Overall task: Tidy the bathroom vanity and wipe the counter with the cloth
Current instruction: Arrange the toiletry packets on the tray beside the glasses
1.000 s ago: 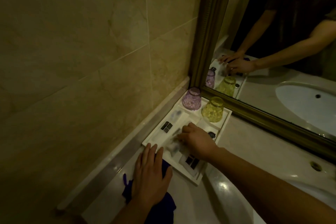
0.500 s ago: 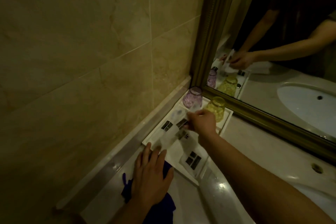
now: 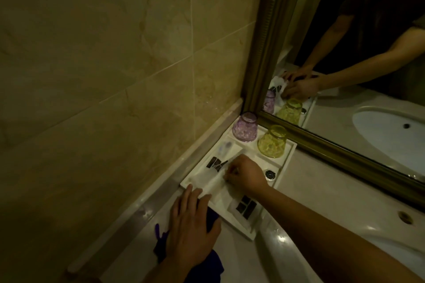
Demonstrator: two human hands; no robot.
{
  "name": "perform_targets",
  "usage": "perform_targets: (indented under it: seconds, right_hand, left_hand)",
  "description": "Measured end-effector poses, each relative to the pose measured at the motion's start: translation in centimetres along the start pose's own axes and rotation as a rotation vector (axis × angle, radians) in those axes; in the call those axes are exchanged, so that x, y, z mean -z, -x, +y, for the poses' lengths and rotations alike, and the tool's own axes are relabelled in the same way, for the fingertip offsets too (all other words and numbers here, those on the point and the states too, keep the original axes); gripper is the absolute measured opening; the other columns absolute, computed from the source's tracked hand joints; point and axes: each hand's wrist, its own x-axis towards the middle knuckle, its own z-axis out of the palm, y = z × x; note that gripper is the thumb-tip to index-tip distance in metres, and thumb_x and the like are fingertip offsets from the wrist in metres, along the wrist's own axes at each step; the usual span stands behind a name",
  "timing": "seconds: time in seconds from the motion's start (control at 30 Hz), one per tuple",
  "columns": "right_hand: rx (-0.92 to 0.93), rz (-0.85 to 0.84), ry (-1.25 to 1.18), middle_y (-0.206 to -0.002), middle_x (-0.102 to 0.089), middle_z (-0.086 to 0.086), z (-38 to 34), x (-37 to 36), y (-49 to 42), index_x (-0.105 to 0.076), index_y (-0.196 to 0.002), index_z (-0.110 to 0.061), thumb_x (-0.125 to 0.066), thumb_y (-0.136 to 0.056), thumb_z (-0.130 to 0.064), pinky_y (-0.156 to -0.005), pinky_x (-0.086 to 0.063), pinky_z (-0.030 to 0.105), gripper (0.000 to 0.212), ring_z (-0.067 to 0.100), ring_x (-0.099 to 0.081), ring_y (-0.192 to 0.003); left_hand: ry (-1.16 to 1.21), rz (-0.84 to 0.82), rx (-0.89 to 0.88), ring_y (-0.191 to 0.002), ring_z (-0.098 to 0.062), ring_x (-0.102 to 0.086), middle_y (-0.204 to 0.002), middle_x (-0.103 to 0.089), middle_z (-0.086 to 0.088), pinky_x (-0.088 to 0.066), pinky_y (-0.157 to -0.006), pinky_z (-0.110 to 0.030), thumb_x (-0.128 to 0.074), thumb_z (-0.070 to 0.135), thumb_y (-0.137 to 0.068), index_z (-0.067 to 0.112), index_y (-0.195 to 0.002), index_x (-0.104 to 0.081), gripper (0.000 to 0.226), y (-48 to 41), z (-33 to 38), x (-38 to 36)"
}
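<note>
A white compartment tray [image 3: 286,163] stands in the counter corner below the mirror. White sachets with dark labels lie in it, one at the back left [image 3: 215,164], one at the front [image 3: 246,207]. My right hand [image 3: 245,174] is over the tray's middle, its fingers pinching a white sachet [image 3: 212,182] down in the tray. My left hand [image 3: 190,225] lies flat on a dark blue cloth [image 3: 212,262] on the counter, fingertips touching the tray's front edge.
An upturned purple glass [image 3: 245,127] and an upturned yellow glass [image 3: 272,141] stand at the tray's back. A small dark round cap [image 3: 269,174] sits in a right compartment. The framed mirror [image 3: 322,142] runs behind, the tiled wall [image 3: 115,76] left, the basin [image 3: 400,257] right.
My right hand lifted a sachet from the tray's middle, then brought it back down into the tray. My left hand stayed flat on the cloth.
</note>
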Motion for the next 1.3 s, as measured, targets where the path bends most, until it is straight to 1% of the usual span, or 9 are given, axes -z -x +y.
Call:
perform_targets:
  seconds: [0.13,0.3,0.43,0.5,0.6,0.8,0.93,1.13,1.3]
  right_hand:
    - [0.215,-0.059,0.189,-0.111,-0.056,0.003,1.3,0.9,0.3,-0.074,-0.102,-0.015,-0.069,-0.083,-0.017,-0.078,-0.047,0.027,0.019,0.021,-0.059,-0.095]
    - [0.326,-0.153,0.319,-0.108,-0.062,0.007,2.3,2.6,0.1,-0.076,-0.098,-0.013,-0.066,-0.084,-0.009,-0.081,-0.047,0.026,0.018,0.023,-0.059,-0.099]
    - [0.243,0.06,0.123,-0.108,-0.064,0.005,2.4,2.8,-0.1,-0.074,-0.104,-0.014,-0.069,-0.081,-0.004,-0.072,-0.045,0.019,0.026,0.018,-0.061,-0.092]
    - [0.284,0.169,0.174,-0.118,-0.06,0.005,1.7,2.7,-0.6,-0.068,-0.117,-0.018,-0.068,-0.082,-0.006,-0.078,-0.049,0.028,0.037,0.021,-0.058,-0.101]
    - [0.369,0.041,0.391,-0.137,-0.047,0.003,0.4,2.3,-1.3,-0.052,-0.136,-0.025,-0.064,-0.087,-0.018,-0.081,-0.052,0.038,0.051,0.026,-0.05,-0.115]
    - [0.395,0.039,0.496,-0.102,-0.057,0.007,0.6,1.0,-1.4,-0.067,-0.101,-0.012,-0.058,-0.086,-0.016,-0.07,-0.048,0.033,0.019,0.028,-0.056,-0.096]
    - [0.309,0.097,0.167,-0.117,-0.062,0.006,1.9,1.2,-1.0,-0.07,-0.111,-0.01,-0.059,-0.085,-0.004,-0.083,-0.051,0.031,0.029,0.025,-0.062,-0.101]
    - [0.331,0.226,0.293,-0.139,-0.056,-0.001,2.2,0.3,0.5,-0.064,-0.125,-0.022,-0.063,-0.089,-0.031,-0.093,-0.047,0.038,0.038,0.024,-0.053,-0.119]
    - [0.353,-0.068,0.521,-0.16,-0.024,0.0,1.4,-1.9,0.3,-0.033,-0.149,-0.026,-0.041,-0.099,-0.043,-0.119,-0.008,0.049,0.053,0.025,-0.017,-0.148]
  left_hand:
    - [0.022,0.006,0.022,-0.147,-0.011,0.009,-0.16,-0.014,0.009,-0.009,-0.12,-0.041,-0.017,0.068,-0.085,0.032,-0.149,-0.023,0.074,0.0,0.1,0.0]
    - [0.026,0.012,0.031,-0.147,-0.011,0.007,-0.16,-0.014,0.008,-0.01,-0.12,-0.041,-0.014,0.066,-0.084,0.033,-0.149,-0.024,0.073,0.1,0.3,0.2]
    - [0.043,0.019,0.033,-0.147,-0.012,0.004,-0.16,-0.014,0.007,-0.014,-0.12,-0.042,-0.018,0.065,-0.085,0.033,-0.147,-0.025,0.07,0.1,0.2,0.0]
    - [0.029,0.021,0.032,-0.147,-0.012,0.003,-0.159,-0.015,0.006,-0.015,-0.119,-0.042,-0.019,0.065,-0.086,0.032,-0.146,-0.027,0.068,0.0,0.1,-0.1]
    - [0.021,0.017,0.033,-0.147,-0.013,0.001,-0.159,-0.017,0.005,-0.016,-0.119,-0.042,-0.02,0.064,-0.086,0.032,-0.145,-0.029,0.068,0.0,0.0,-0.2]
    - [0.071,0.003,0.055,-0.146,-0.01,0.004,-0.159,-0.01,0.009,-0.012,-0.12,-0.039,-0.017,0.067,-0.084,0.035,-0.144,-0.026,0.069,0.1,0.3,-0.1]
    - [0.132,0.02,0.083,-0.145,-0.01,-0.006,-0.157,-0.013,0.009,-0.019,-0.118,-0.039,-0.024,0.065,-0.084,0.033,-0.138,-0.031,0.064,0.0,0.2,0.0]
    - [-0.018,-0.006,-0.034,-0.143,-0.011,0.027,-0.157,0.025,0.021,0.0,-0.119,-0.043,-0.014,0.065,-0.087,0.054,-0.145,0.015,0.066,-0.1,-0.1,-0.5]
    - [-0.122,-0.059,-0.053,-0.141,-0.016,0.033,-0.157,0.023,0.024,0.002,-0.118,-0.046,-0.007,0.066,-0.088,0.044,-0.151,0.002,0.068,-0.3,-0.2,-0.8]
